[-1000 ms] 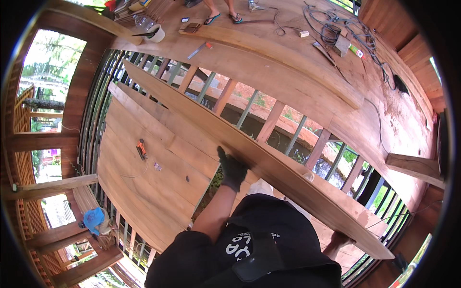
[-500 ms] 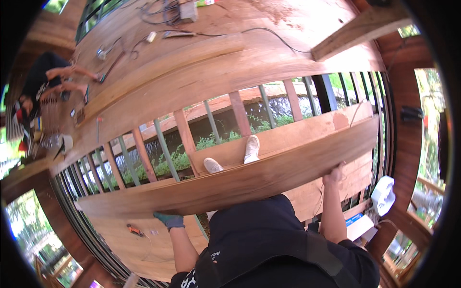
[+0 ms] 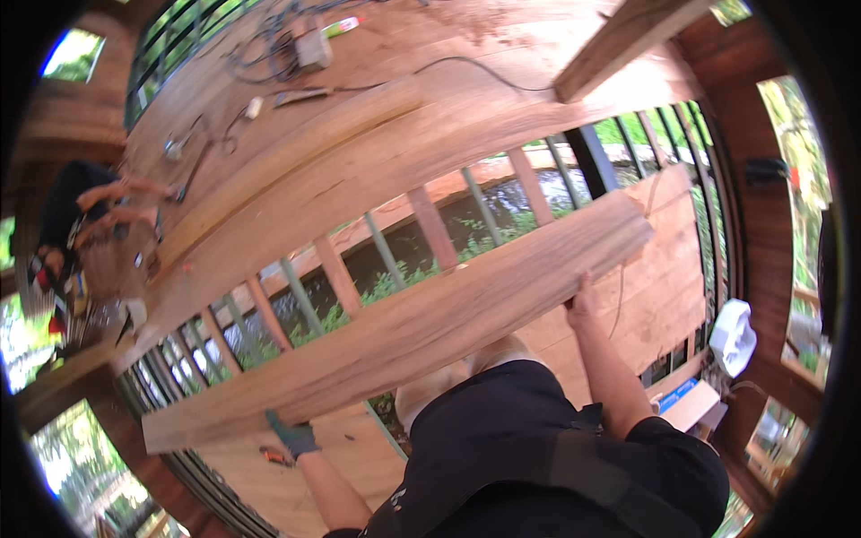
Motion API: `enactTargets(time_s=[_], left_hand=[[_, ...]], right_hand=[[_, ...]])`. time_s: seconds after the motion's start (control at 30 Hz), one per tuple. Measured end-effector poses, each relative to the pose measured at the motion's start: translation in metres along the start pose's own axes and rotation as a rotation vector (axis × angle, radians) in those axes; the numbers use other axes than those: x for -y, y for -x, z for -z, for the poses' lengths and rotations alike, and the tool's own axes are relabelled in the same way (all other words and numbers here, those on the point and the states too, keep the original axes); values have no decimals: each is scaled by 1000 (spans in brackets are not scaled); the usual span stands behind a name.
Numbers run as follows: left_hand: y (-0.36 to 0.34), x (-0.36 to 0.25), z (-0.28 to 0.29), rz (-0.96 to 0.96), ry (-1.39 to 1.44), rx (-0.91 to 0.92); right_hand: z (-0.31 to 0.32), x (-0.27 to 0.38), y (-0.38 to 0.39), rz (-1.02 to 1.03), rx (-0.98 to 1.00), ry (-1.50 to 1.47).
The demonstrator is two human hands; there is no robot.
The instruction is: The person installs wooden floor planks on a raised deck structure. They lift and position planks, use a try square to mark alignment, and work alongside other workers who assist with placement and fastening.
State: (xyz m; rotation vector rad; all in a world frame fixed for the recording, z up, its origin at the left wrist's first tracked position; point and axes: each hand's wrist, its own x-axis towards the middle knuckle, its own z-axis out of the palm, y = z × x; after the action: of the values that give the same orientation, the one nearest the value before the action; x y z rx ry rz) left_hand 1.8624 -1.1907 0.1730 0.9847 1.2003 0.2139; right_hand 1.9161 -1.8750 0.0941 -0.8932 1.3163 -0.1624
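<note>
A long wooden plank (image 3: 430,309) lies crosswise in front of my waist, broad face upward, spanning from the lower left to the upper right. My gloved left hand (image 3: 290,433) grips its near edge toward the left, the green-grey fingers partly under the board. My bare right hand (image 3: 583,303) holds the same edge toward the right end, fingers partly hidden beneath it. An orange and black tool (image 3: 276,455) rests on the boarded floor (image 3: 251,484) just left of my left hand.
Open joists (image 3: 429,229) over water and plants lie beyond the plank. A co-worker (image 3: 108,202) crouches on the upper boards at left among tools. Cables (image 3: 466,65), a long board (image 3: 296,143) and a post (image 3: 610,54) are farther off. A white object (image 3: 731,336) stands at right.
The plank, earlier more on edge, has turned its broad face upward and shifted leftward at its right end, now covering my shoes. My view has swung round from one second ago.
</note>
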Motion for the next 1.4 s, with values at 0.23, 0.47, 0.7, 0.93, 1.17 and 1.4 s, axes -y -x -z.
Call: enactTargets(time_s=[0.23,0.47,0.7,0.93,1.17,1.4], left_hand=[[1,74,2,-47,171,-124],[-11,164,25,156,460,-214],[-45,185,-3,311,345,-259],[-82,152,-5,382,424,-268],[-164,209,23,366,491,-215],[-193,224,-21,304,567,-166]], right_hand=[[100,7,-72,-126,331,-81],[106,70,-18,14,247,150],[110,76,-22,143,170,296],[101,57,-52,446,1402,571],[106,33,-75,360,1365,531],[77,7,-154,331,1250,441]])
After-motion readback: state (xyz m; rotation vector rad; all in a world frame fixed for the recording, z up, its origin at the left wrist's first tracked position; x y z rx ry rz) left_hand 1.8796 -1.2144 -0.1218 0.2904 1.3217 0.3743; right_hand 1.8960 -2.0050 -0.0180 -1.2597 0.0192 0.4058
